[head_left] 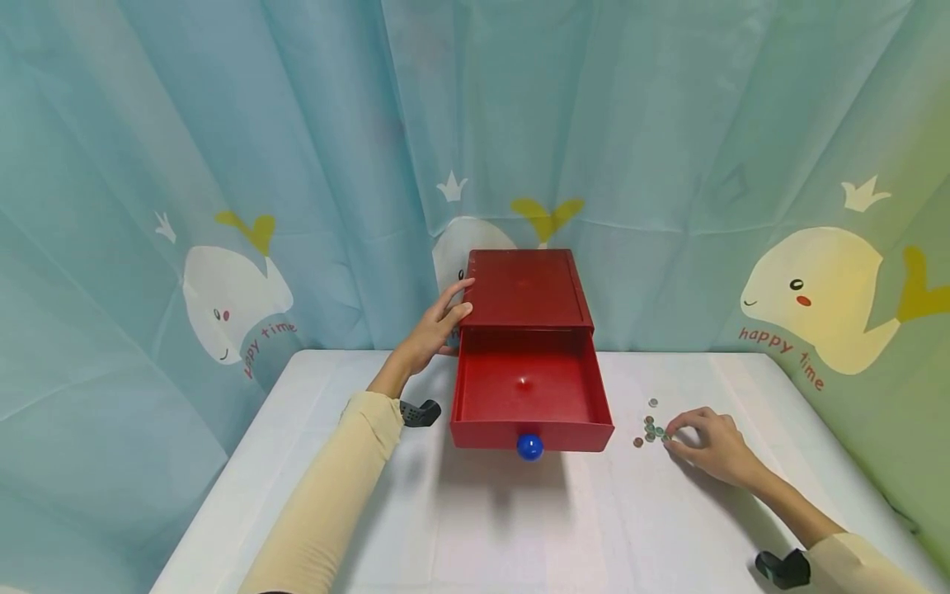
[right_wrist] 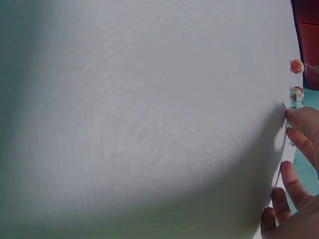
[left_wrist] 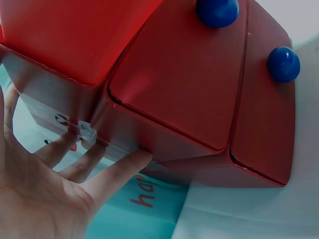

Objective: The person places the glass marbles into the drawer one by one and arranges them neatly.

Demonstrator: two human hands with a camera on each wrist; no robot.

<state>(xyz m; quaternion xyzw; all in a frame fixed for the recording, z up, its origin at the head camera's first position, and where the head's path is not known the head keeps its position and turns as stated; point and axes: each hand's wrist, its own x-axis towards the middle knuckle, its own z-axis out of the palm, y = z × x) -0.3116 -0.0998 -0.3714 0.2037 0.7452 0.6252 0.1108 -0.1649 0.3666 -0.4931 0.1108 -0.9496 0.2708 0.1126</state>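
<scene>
Pointing away from the curtain (head_left: 653,165), the open drawer (head_left: 482,435) of a red cabinet (head_left: 529,289) lies between left hand (head_left: 426,337) and right hand (head_left: 714,445). Left fingers spread against the cabinet's side; right thumb and forefinger pinch a marble (head_left: 666,438) beside loose marbles (head_left: 650,428). Only the left wrist view shows closed lower drawers (left_wrist: 174,84). Tabletop (head_left: 601,528) separates cabinet from marbles, its edge beyond the right hand.

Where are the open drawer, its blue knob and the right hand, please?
Open drawer (head_left: 530,399): head view, bare floor.
Blue knob (head_left: 530,447): head view, rounded front.
Right hand (head_left: 717,445): head view, back of hand.
</scene>
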